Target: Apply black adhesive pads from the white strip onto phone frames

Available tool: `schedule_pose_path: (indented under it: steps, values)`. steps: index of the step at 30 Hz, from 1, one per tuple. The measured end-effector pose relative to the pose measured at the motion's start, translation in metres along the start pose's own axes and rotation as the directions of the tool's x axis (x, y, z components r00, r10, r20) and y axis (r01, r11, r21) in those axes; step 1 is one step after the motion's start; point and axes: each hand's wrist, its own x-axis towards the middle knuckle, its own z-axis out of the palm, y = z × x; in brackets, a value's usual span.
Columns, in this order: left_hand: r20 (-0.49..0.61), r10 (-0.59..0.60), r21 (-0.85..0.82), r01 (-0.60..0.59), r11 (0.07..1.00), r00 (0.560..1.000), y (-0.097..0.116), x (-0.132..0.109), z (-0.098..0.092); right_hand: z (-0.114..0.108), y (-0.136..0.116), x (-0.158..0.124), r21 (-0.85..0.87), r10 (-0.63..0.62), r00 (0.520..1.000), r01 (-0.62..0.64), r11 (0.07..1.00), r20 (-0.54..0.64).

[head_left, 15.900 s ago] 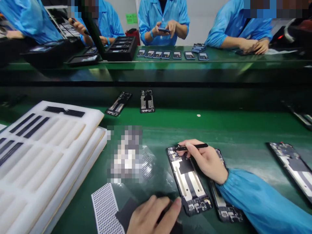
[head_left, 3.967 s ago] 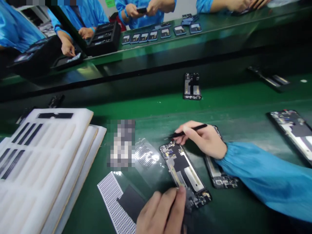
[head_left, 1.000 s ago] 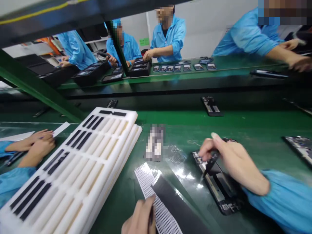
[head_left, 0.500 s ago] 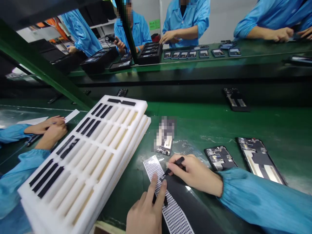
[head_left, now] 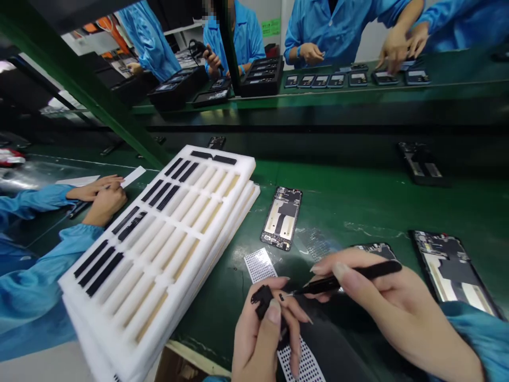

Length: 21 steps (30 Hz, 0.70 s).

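My left hand (head_left: pixel 254 339) grips a small black plastic phone part (head_left: pixel 260 301) between thumb and fingers. Held in my right hand (head_left: pixel 389 307) is a pair of black tweezers (head_left: pixel 377 270), its tips pointing left. Close to those tips, a tiny dark piece (head_left: pixel 282 297) shows against my left fingers; whether the tweezers grip it I cannot tell. Beneath my left hand lies a white sheet of small dark dots (head_left: pixel 260 263), partly covered. An opened phone (head_left: pixel 281 217) rests just beyond the sheet, its inner board and pale metal showing.
Stacked white foam trays (head_left: pixel 191 223) with black strips in some slots stand at left. Opened phones (head_left: pixel 453 265) lie to the right, and another (head_left: pixel 421 162) farther back. A co-worker's hands (head_left: pixel 105 196) are beyond the trays. More co-workers handle phones (head_left: pixel 336 79) along the back bench.
My left hand has lifted off the dotted sheet and turned, now showing the black part. My right hand has brought the tweezers up beside it. The view has shifted a little left.
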Motion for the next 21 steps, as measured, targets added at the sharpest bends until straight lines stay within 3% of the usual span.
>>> schedule_pose_path:
  steps: [3, 8, 21]
  values:
    - [0.135, -0.027, -0.237, 0.059, 0.97, 0.99, 0.004, 0.001, 0.013, 0.004, 0.007, -0.007, -0.043, -0.012, 1.0, 0.013, 0.999, 0.004]
    - [0.241, -0.018, -0.305, 0.094, 0.948, 0.97, 0.004, 0.006, 0.015, 0.004, 0.013, -0.008, -0.055, -0.002, 1.0, 0.003, 0.999, 0.021]
    - [0.214, 0.014, -0.35, 0.063, 0.935, 0.977, -0.002, 0.006, 0.018, 0.004, 0.011, -0.006, -0.043, -0.068, 0.998, 0.068, 0.997, 0.02]
